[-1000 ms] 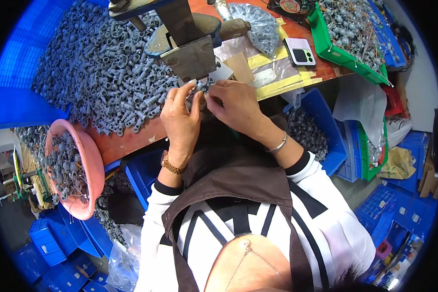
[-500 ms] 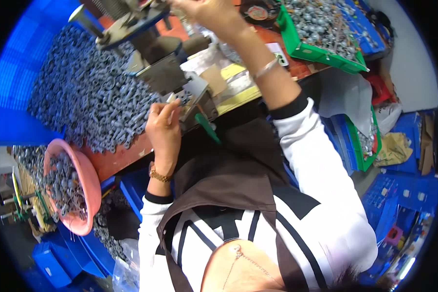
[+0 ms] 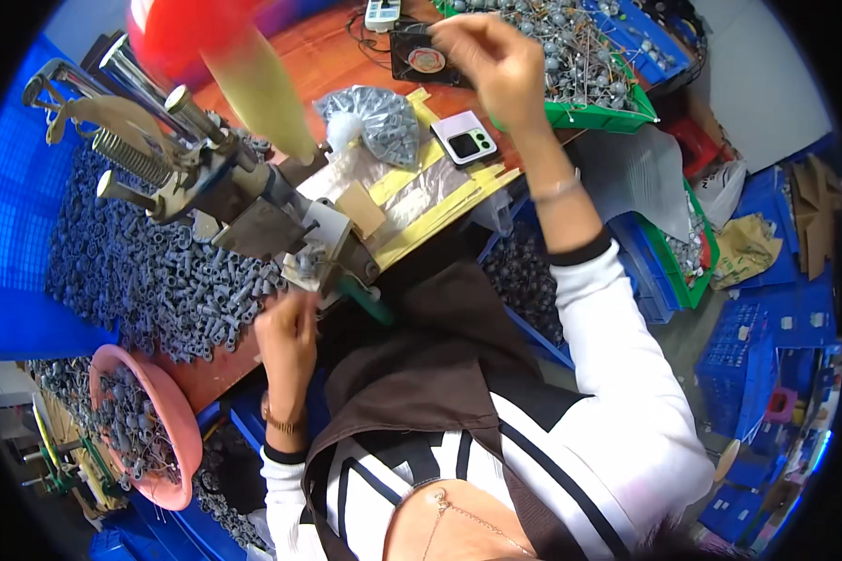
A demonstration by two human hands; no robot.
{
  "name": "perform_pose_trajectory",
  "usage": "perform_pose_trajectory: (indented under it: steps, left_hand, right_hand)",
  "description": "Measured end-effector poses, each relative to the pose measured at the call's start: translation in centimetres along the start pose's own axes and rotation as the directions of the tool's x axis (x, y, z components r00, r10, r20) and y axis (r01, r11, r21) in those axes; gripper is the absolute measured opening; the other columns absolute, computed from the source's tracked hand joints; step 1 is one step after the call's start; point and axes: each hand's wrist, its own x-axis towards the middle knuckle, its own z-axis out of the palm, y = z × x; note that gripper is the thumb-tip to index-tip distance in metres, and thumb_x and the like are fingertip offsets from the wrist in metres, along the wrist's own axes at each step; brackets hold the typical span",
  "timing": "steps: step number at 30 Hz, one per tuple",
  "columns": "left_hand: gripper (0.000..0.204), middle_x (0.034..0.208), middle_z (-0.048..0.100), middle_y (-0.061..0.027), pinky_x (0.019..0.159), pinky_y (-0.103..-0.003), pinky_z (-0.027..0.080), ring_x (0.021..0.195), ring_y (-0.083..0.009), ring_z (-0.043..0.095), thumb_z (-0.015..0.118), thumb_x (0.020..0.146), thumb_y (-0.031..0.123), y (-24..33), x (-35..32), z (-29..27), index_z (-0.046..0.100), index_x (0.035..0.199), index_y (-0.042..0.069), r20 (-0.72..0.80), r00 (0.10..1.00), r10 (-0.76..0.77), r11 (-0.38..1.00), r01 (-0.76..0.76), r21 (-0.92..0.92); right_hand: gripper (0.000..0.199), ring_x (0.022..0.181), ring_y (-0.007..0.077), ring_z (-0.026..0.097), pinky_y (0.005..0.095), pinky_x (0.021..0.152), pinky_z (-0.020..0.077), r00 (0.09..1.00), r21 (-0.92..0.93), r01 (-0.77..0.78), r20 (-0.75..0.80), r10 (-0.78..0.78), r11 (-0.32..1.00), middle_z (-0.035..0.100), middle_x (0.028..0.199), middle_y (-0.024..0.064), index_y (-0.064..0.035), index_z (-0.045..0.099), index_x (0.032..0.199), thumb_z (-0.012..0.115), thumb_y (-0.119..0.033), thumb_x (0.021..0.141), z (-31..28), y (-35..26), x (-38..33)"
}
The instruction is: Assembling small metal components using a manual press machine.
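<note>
A bench press (image 3: pixel 225 192) with a metal frame and spring stands on the left of the bench. Its yellowish lever (image 3: pixel 262 98) ends in a blurred red knob (image 3: pixel 182 37). My left hand (image 3: pixel 288 341) is at the front of the metal fixture (image 3: pixel 313 266), its fingers bent together and smeared; what they pinch is hidden. Farther back, my right hand (image 3: pixel 510 79) is raised beside the green tray (image 3: pixel 589 117), away from the lever. Its fingers are loosely bent, slightly blurred, with nothing visible in them. A big heap of grey plastic parts (image 3: pixel 178 290) lies left of the press.
A clear bag of grey parts (image 3: pixel 379 126), a phone (image 3: pixel 463 138) and a small black fan (image 3: pixel 421 58) lie on the red bench. A pink basin (image 3: pixel 182 425) of parts stands at the left. Under the bench edge is a blue bin (image 3: pixel 538 346) of dark parts.
My right hand has left the top of the press and moved right, near the green tray. The red knob and lever have come into view. My view has shifted; my left hand stays by the fixture.
</note>
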Motion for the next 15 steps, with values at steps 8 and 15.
perform_pose_trajectory:
  steps: [8,15]
  left_hand:
    - [0.022,0.058,0.042,0.0048,0.044,-0.018,0.026,0.047,-0.0033,0.034,0.05,0.096,0.023,1.2,-5.1,-5.6,0.057,0.088,0.004,-0.07,0.954,-0.292,0.44,0.069,-0.895]
    - [0.025,0.075,0.056,-0.0015,0.049,-0.017,0.036,0.058,-0.007,0.046,0.047,0.096,0.012,-14.4,-9.9,-26.4,0.058,0.114,0.0,-0.721,0.62,-0.308,0.732,-0.33,-0.596]
  right_hand:
    - [0.015,0.081,0.0293,0.066,0.0395,0.073,0.053,0.958,-0.855,-0.211,-0.084,0.274,0.473,0.069,0.084,0.0097,-0.0159,0.072,0.091,0.065,-0.022,0.079,-9.9,20.4,2.9]
    - [0.019,0.075,0.0317,0.064,0.0392,0.065,0.0499,0.978,-0.755,-0.093,0.053,0.201,0.649,0.066,0.079,0.0136,-0.0098,0.069,0.082,0.065,-0.028,0.079,-11.0,22.3,4.2]
